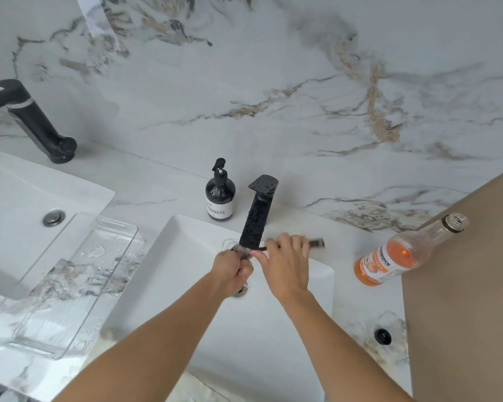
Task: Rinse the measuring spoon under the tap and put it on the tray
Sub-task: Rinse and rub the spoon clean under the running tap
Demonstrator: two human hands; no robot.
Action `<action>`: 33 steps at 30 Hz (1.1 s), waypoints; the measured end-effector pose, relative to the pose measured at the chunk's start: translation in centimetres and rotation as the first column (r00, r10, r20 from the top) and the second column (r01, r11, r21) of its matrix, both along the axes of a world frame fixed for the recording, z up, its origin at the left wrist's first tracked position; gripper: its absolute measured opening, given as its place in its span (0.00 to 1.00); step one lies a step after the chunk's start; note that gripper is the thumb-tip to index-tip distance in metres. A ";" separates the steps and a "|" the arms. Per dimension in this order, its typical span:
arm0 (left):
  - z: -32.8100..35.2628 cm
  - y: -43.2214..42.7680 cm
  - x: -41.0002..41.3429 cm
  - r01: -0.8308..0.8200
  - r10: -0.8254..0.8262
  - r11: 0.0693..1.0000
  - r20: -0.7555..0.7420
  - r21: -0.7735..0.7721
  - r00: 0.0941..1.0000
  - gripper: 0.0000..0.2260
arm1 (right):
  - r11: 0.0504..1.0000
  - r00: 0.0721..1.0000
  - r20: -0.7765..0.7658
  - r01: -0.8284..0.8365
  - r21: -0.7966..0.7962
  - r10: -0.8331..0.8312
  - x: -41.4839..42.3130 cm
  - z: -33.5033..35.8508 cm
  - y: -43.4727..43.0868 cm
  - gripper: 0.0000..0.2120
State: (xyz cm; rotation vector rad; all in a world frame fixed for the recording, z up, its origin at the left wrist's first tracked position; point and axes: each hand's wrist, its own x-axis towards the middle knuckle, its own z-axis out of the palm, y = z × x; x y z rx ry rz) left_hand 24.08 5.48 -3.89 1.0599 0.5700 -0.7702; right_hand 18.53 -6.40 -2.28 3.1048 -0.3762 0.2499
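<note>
The measuring spoon (316, 243) is dark, with its handle end sticking out to the right of my right hand (288, 262), which grips the handle. Its bowl sits under the spout of the black tap (256, 219), where water runs over it. My left hand (233, 271) is closed around the bowl end, fingers on it. Both hands are over the white sink (186, 256). The clear glass tray (79, 282) lies on the counter to the left of this sink, wet, with nothing on it.
A black pump bottle (220, 195) stands behind the sink, left of the tap. An orange squash bottle (401, 253) stands at the right. A black cap (382, 336) lies on the counter. A second sink (18, 198) and black tap (32, 120) are far left. A tan panel (462, 285) rises at right.
</note>
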 end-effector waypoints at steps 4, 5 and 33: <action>-0.3 -1.4 -1.5 -0.254 0.247 0.965 -0.108 -0.063 0.963 0.13 | 0.809 0.876 0.282 0.181 0.559 -0.391 -1.5 -0.9 1.7 0.15; -0.3 -1.6 -1.8 -0.252 0.246 0.966 -0.095 -0.064 0.965 0.13 | 0.595 0.855 0.139 0.222 0.773 -0.499 -1.5 -0.8 2.2 0.14; -0.9 1.9 -0.2 0.320 -0.829 0.437 0.239 0.840 0.506 0.12 | -0.256 0.769 -0.450 0.371 0.893 -0.455 1.3 -0.6 2.3 0.12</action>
